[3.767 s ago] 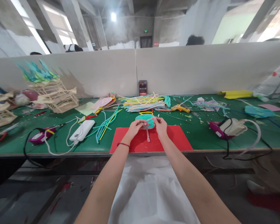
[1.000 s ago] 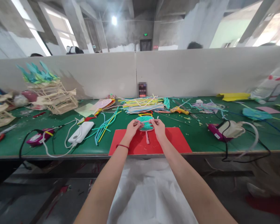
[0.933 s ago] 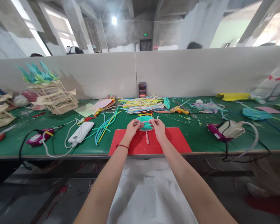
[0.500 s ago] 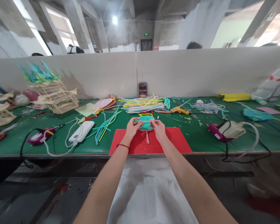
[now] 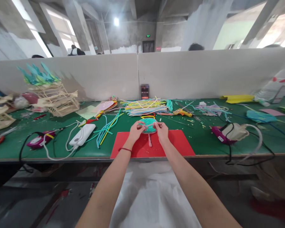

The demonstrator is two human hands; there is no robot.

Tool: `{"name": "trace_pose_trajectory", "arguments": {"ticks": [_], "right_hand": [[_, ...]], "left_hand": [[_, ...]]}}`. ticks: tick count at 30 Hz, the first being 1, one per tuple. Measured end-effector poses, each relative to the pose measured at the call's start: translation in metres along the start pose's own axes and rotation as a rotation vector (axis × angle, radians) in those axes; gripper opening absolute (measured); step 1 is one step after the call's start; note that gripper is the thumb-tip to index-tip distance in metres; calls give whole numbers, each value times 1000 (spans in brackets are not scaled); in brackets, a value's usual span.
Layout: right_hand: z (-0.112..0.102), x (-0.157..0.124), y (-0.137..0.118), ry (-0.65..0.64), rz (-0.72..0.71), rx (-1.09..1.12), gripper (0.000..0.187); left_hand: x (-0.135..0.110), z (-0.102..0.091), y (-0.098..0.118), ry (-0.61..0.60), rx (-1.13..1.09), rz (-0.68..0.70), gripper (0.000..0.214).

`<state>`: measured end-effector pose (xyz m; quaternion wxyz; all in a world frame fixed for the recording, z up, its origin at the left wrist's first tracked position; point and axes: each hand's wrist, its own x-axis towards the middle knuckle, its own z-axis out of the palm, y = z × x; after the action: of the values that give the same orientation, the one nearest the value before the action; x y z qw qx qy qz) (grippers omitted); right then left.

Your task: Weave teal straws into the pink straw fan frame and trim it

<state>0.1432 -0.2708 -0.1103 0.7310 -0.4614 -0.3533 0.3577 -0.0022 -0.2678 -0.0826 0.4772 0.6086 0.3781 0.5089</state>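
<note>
A thin pink pipe cleaner (image 5: 149, 125) stretches between my two hands, slightly slanted. My left hand (image 5: 135, 130) pinches its left end, and my right hand (image 5: 161, 129) pinches its right end. Right behind and beneath it lies a round, fuzzy teal piece (image 5: 148, 121), partly covered by my fingers. A short pink stem (image 5: 150, 140) points from this round piece toward me, resting over a red board (image 5: 173, 145). Whether the pipe cleaner touches the teal piece I cannot tell.
A bundle of coloured pipe cleaners (image 5: 142, 107) lies behind the board, with loose ones (image 5: 106, 129) to the left. A white power bank (image 5: 82, 135) and purple corded devices (image 5: 41, 140) sit on the green table (image 5: 61, 126). A yellow glue gun (image 5: 183, 112) lies farther back.
The pink pipe cleaner is now slanted, where it was nearly level. My left fingers have shifted slightly, while my right hand stays in nearly the same place.
</note>
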Motion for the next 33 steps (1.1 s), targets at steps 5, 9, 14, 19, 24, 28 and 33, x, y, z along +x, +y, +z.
{"name": "trace_pose_trajectory", "arguments": {"ticks": [5,9,14,19,24,28,33], "right_hand": [[-1,-2,-6,-1,-50,-102,36],[0,-5,-9,-19,-82,-159,36],[1,-9,-15,-41,-102,-192,36],[1,-12,-18,-52,-105,-186,36],[0,-7,-14,-34,-59,-148,39],[-1,-4,-11,-26,-10,-114,39],[1,-5,-13,-39,-2,-82,39]], "left_hand": [[0,1,-1,4,60,9,17],[1,-1,-1,13,67,2,19],[-1,-1,-2,16,99,25,15],[-3,-1,-2,30,107,47,15],[1,-1,0,53,26,15,19],[2,-1,0,47,-11,-7,24],[2,-3,-2,55,-43,-44,27]]}}
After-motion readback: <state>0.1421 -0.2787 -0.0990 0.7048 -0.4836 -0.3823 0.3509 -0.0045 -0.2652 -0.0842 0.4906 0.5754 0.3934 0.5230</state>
